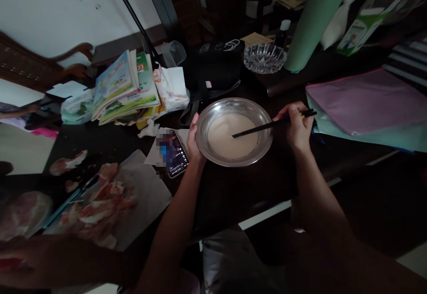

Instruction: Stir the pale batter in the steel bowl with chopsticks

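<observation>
A round metal bowl (201, 129) stands on the dark table in front of me, holding a pale, milky liquid (230, 146). My left hand (194, 142) grips the bowl's left rim, thumb at the top edge. In my right hand (298, 127) is a pair of black chopsticks (260, 127), their tips dipped in the middle of the liquid. Some fingers of the right hand reach towards the bowl's right rim; whether they touch it I cannot tell. A lit phone (178, 157) lies just left of my left hand.
Stacked books (125, 87) and a tissue pack (171, 90) stand at the back left. Torn peel (103, 200) lies on a sheet (147, 196), beside another person's blurred arm (73, 258). Behind the bowl are a black bag (213, 74) and glass ashtray (265, 58); folders (373, 102) lie right.
</observation>
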### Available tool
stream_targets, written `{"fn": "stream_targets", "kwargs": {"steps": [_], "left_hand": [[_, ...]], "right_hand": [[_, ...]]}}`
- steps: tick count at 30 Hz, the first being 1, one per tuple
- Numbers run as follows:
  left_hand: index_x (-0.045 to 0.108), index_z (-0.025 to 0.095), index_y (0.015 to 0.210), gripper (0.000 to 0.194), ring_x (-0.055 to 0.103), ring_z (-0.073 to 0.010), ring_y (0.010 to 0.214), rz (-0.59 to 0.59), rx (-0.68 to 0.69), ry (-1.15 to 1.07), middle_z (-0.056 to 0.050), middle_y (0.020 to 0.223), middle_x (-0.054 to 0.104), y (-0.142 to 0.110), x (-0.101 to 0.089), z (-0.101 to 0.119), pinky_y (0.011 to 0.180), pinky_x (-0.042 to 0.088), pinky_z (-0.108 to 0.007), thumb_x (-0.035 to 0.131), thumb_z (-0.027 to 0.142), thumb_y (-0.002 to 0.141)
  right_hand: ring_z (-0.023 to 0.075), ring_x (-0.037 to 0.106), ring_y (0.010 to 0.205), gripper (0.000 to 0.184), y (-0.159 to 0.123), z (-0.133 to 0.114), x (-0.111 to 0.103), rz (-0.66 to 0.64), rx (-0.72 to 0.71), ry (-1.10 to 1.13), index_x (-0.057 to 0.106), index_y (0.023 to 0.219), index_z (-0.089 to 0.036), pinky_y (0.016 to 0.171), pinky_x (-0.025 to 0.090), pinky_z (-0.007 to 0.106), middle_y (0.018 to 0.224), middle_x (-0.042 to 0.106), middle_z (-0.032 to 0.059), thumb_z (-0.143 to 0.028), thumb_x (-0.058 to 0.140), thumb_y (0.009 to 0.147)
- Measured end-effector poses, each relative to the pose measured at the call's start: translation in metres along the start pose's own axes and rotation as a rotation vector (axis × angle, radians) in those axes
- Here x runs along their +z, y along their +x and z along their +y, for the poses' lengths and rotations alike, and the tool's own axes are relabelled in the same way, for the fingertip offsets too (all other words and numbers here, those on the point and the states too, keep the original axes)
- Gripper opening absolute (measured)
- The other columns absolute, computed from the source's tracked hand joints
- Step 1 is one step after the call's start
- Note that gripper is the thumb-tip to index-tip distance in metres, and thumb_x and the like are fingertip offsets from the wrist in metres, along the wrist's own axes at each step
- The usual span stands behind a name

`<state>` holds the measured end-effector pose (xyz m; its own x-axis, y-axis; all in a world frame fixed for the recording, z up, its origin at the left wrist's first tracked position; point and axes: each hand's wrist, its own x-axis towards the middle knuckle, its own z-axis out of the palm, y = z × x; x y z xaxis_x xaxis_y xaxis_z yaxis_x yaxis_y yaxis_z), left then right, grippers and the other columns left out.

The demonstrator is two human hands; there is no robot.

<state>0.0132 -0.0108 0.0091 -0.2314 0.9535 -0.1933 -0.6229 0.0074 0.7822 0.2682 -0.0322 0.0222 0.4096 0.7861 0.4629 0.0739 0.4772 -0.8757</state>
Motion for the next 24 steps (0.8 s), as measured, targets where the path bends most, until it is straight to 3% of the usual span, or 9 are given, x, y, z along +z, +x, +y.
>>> {"fn": "stream_targets", "kwargs": {"steps": [5,8,11,16,21,24], "left_hand": [[0.073,0.024,0.107,0.03,0.062,-0.0173,0.123,0.014,-0.008,-0.028,-0.001,0.116,0.075,-0.001,0.002,0.001,0.107,0.045,-0.028,0.046,0.018,0.094],[0.072,0.024,0.108,0.03,0.065,-0.0159,0.115,0.012,-0.017,-0.025,-0.001,0.115,0.075,-0.001,0.002,0.001,0.105,0.045,-0.028,0.046,0.018,0.094],[0.071,0.023,0.111,0.029,0.067,-0.0157,0.11,-0.012,-0.003,-0.027,-0.001,0.115,0.075,0.0,0.0,0.0,0.106,0.045,-0.03,0.049,0.019,0.093],[0.07,0.025,0.114,0.029,0.065,-0.017,0.115,-0.06,0.013,-0.014,-0.001,0.117,0.075,0.004,-0.007,-0.004,0.108,0.043,-0.031,0.052,0.022,0.092],[0.07,0.025,0.116,0.029,0.065,-0.0186,0.116,-0.087,0.017,-0.006,-0.002,0.12,0.074,0.007,-0.011,-0.007,0.108,0.044,-0.032,0.057,0.026,0.09],[0.071,0.025,0.115,0.029,0.064,-0.0193,0.118,-0.07,0.017,-0.001,-0.002,0.12,0.073,0.006,-0.01,-0.006,0.108,0.044,-0.032,0.058,0.027,0.089]], "right_hand": [[0.0141,0.065,0.064,0.031,-0.002,0.0,0.001,-0.193,0.043,0.007,0.07,0.079,-0.023,0.068,0.054,0.031,0.067,0.067,-0.0015,-0.052,0.066,0.089],[0.014,0.066,0.068,0.032,-0.001,0.001,0.0,-0.126,0.006,-0.015,0.07,0.075,-0.022,0.071,0.053,0.03,0.069,0.069,-0.0011,-0.051,0.067,0.089],[0.0126,0.062,0.059,0.035,-0.001,0.002,0.0,-0.035,0.013,0.022,0.067,0.071,-0.022,0.064,0.051,0.029,0.061,0.064,-0.0028,-0.052,0.064,0.09],[0.0142,0.063,0.06,0.035,-0.001,0.001,0.002,-0.16,0.053,0.023,0.068,0.074,-0.023,0.065,0.053,0.031,0.063,0.066,-0.0023,-0.056,0.067,0.087],[0.0129,0.062,0.058,0.035,0.0,0.001,0.0,-0.046,-0.017,0.028,0.066,0.072,-0.023,0.063,0.051,0.03,0.062,0.064,-0.0028,-0.053,0.064,0.09],[0.0125,0.061,0.056,0.034,-0.001,0.002,0.0,-0.11,0.017,0.049,0.066,0.074,-0.023,0.061,0.051,0.029,0.061,0.063,-0.0033,-0.053,0.064,0.09]]}}
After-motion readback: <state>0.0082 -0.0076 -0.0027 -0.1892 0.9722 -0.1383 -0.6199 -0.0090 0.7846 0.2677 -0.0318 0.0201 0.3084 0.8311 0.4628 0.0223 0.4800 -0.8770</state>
